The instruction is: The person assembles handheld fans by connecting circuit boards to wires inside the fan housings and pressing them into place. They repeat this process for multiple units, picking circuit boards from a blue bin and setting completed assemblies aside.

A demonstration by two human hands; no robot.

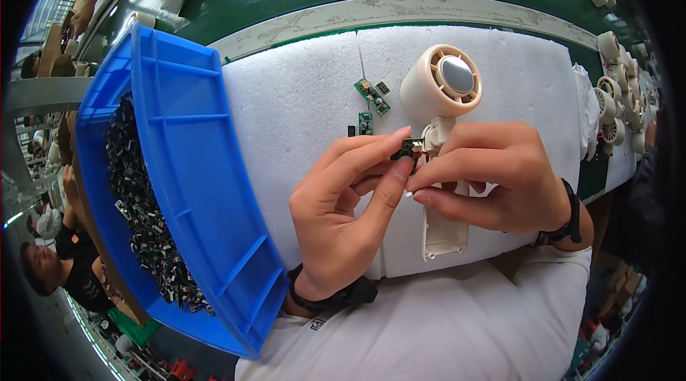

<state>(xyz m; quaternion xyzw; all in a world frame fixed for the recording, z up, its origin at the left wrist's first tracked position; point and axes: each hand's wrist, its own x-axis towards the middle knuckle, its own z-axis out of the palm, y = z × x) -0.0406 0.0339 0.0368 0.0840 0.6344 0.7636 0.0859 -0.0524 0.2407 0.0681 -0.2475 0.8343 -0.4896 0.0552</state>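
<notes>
My left hand [343,206] pinches a small green circuit board [409,145] between thumb and fingertips. Close against it, my right hand [500,177] has its thumb and forefinger closed on a thin lead with a small white end [409,194]. A bit of red wire shows between the two hands. Under them lies a cream handheld fan [439,88], its round head with a silver centre pointing away from me. The fan's open, hollow handle [444,238] comes out below my right hand; its middle is hidden by my fingers.
White foam sheets [300,88] cover the work surface. Two more circuit boards [371,97] lie beyond my left hand with small black pieces. At left stands a tilted blue bin [189,159] holding many small dark parts [146,216]. Several cream fan bodies [611,95] crowd the right side.
</notes>
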